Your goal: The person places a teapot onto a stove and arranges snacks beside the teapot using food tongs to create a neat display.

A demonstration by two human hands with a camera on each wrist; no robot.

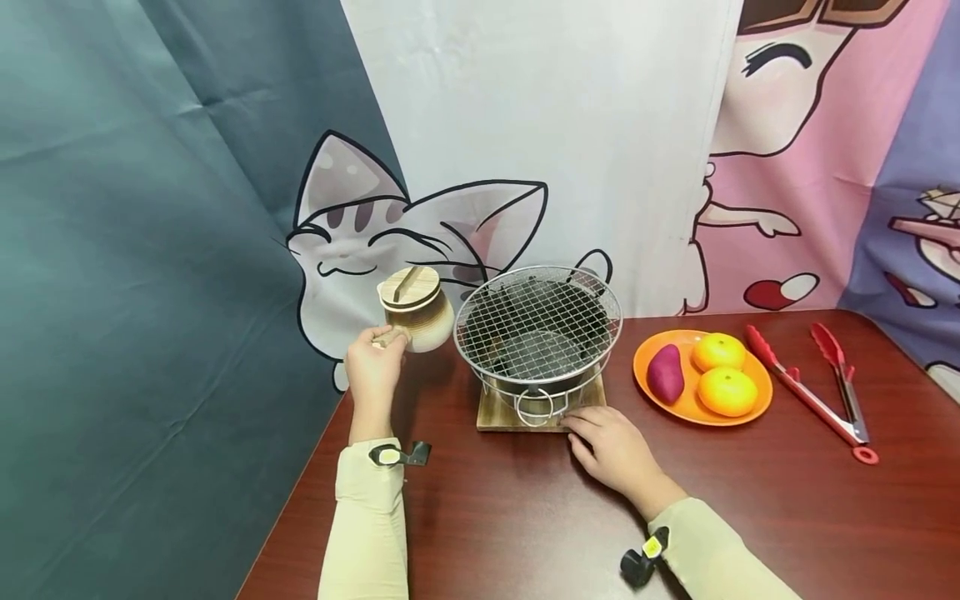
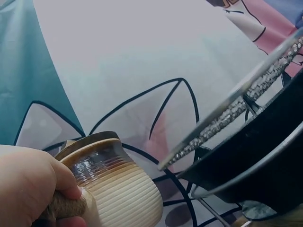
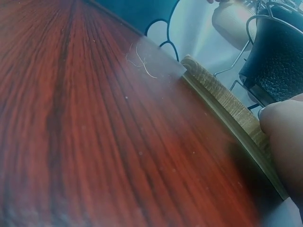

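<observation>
My left hand [image 1: 375, 367] grips the wrapped side handle [image 2: 71, 205] of a small brown and cream ribbed teapot [image 1: 431, 325] with a wooden lid [image 1: 409, 286]. The teapot is held left of a round tabletop grill, nearly level with its wire mesh [image 1: 540, 325]. Under the grill's black bowl [image 2: 246, 170] lies a square wooden board [image 1: 495, 414]. At the board's front right, my right hand [image 1: 618, 450] rests with its fingertips touching the edge. In the right wrist view, part of that hand shows against the board [image 3: 227, 101].
Right of the grill, an orange plate [image 1: 690, 414] carries a purple sweet potato [image 1: 665, 373] and two mandarins [image 1: 727, 392]. Red-tipped tongs [image 1: 817, 400] lie spread farther right. A printed cloth backdrop [image 1: 600, 125] hangs behind the reddish-brown table [image 1: 487, 517].
</observation>
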